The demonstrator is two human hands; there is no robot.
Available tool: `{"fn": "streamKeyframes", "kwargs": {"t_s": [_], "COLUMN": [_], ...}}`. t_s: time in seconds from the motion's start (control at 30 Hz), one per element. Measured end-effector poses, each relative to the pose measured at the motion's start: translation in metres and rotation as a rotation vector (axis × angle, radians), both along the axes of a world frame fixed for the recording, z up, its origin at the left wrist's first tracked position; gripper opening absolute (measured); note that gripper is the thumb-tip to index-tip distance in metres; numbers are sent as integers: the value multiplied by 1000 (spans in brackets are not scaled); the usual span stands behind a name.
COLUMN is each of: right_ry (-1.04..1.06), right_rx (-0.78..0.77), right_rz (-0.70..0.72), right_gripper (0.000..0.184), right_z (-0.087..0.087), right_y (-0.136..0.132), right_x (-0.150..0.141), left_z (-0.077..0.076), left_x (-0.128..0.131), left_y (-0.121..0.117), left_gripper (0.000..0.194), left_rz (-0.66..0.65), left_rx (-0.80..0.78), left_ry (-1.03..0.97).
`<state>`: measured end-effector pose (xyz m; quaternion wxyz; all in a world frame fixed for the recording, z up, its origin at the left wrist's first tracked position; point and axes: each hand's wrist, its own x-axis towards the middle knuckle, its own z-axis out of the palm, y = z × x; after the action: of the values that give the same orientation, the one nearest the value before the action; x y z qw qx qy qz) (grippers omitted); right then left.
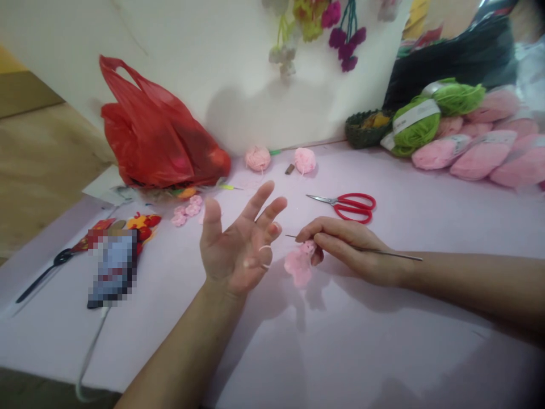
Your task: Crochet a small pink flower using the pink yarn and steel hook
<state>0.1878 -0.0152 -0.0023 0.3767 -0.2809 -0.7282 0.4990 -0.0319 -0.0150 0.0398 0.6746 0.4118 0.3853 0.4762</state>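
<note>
One lumpy pink crocheted piece [299, 266], fuzzy, right hand [351, 250] holding crochet hook [389, 253]

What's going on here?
A person holds a slim crochet hook and a small pink crocheted piece in the right hand. The left hand is raised and open, with a thin pale strand looped on its fingers. Red-handled scissors lie nearby on the lilac tabletop, with pink yarn skeins beyond.
</note>
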Motion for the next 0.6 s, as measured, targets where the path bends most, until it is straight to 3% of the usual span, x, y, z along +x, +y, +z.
{"fn": "streamKeyframes", "kwargs": {"t_s": [0.1, 0.2, 0.3, 0.37, 0.43, 0.5, 0.6], "right_ry": [-48, -91, -98, -100, -106, -124, -174], "right_rx": [25, 40, 42, 47, 59, 77, 101], "right_rz": [16, 45, 63, 61, 48, 27, -44], "right_gripper": [24, 23, 23, 23, 23, 22, 19], "right_z": [0, 0, 0, 0, -1, -3, -6], "right_y": [-2, -4, -4, -3, -2, 0, 5], "right_x": [-1, -1, -1, -1, -1, -1, -1], "left_z": [4, -2, -17, -25, -28, -27, -21], "left_x": [5, 14, 18, 18, 15, 11, 6], "left_y": [-3, 1, 4, 3, 1, 1, 2], "left_gripper": [73, 59, 41, 42, 46, 47, 41], "left_rz": [32, 34, 71, -1, -63, -11, 101], "left_rx": [105, 213, 370, 452, 488, 524, 578], "left_ry": [4, -46, 279, 605, 790, 831, 719]}}
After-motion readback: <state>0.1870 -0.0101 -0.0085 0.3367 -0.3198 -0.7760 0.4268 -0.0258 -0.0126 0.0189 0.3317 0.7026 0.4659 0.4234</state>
